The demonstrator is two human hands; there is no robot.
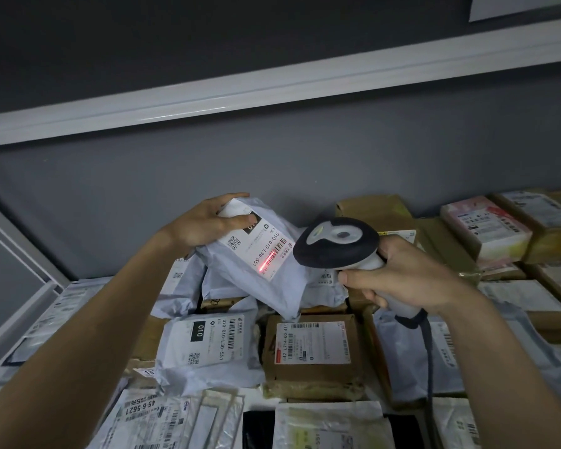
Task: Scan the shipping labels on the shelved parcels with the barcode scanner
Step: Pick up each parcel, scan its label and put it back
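The left hand grips the raised mailer by its top; the right hand is wrapped round the scanner, beam on the label. Risk: a tilting or sagging mailer may shift the beam off the barcode. The shelf holds further mailers and boxes.

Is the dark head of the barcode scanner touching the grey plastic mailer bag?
Cannot tell. In the head view the scanner's dark head overlaps the grey plastic mailer bag's edge, hiding any gap.

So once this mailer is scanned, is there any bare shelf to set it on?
None visible. Parcels cover the shelf from the left rail to the boxes at right; the grey mailer could only go on the pile.
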